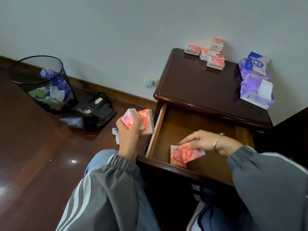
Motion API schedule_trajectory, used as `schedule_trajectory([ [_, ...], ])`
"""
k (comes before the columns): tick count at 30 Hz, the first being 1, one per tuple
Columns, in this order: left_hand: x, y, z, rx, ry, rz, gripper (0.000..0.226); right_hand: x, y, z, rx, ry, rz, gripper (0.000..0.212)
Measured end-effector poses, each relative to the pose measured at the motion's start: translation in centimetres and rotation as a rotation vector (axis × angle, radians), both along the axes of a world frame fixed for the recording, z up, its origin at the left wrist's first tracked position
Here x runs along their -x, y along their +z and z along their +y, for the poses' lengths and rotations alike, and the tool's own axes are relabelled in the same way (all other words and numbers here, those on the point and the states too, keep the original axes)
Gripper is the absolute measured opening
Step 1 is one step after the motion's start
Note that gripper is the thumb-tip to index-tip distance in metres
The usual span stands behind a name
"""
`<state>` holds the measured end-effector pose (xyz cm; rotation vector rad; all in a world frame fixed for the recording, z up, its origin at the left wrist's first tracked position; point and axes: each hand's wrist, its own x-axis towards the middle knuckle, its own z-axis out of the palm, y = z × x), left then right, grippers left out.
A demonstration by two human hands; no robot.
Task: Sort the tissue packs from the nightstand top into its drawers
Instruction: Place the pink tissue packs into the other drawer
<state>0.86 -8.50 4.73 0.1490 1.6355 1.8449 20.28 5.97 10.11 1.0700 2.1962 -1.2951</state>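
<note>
Tissue pack [191, 151], pink, lay in open drawer [196, 124], long axis slanted, overlapping second pack [175, 160]. Right hand [202, 141] fingers pinched its far edge from above. Left hand [129, 130] gripped two more packs [141, 121] just left of drawer, outside wall. Remaining packs [211, 54] well back on nightstand top [191, 84].

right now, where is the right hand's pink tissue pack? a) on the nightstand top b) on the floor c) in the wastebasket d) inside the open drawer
d: the right hand holds the pink pack inside the open drawer, over a second pack lying there; the left hand grips two more packs.
</note>
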Motion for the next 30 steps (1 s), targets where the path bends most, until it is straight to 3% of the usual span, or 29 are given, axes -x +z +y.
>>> schedule_trajectory([
  [2, -0.1, 0.1, 0.2, 0.002, -0.007, -0.003, 0.056, 1.8, 0.2, 0.1, -0.094, 0.246, -0.095, 0.034],
  [5, -0.3, 0.3, 0.2, 0.01, -0.024, 0.007, 0.055, 3.6, -0.9, -0.1, -0.188, 0.336, -0.091, 0.038],
  [7, -0.3, 0.4, 0.0, 0.011, -0.03, 0.01, 0.054, 3.5, -1.9, -0.2, -0.244, 0.252, 0.005, 0.05],
  [11, -0.1, 0.4, -0.2, 0.007, -0.017, -0.007, 0.056, 1.0, -3.7, -1.0, -0.313, -0.148, 0.158, 0.058],
  [15, -0.3, 0.5, 0.1, 0.01, -0.034, -0.002, 0.057, -1.3, -4.9, -2.2, -0.031, -0.641, 0.085, 0.063],
  [17, -0.7, 0.6, 0.4, 0.007, -0.052, 0.005, 0.056, -1.3, -5.1, -3.0, 0.166, -0.754, 0.072, 0.055],
  [22, -1.0, 0.6, 0.6, 0.02, -0.07, 0.014, 0.054, 0.9, -5.8, -4.8, 0.292, -0.741, 0.121, 0.024],
  [30, -0.9, 0.6, 0.5, 0.064, -0.063, 0.001, 0.054, 4.2, -5.7, -6.1, 0.3, -0.676, 0.095, 0.026],
])
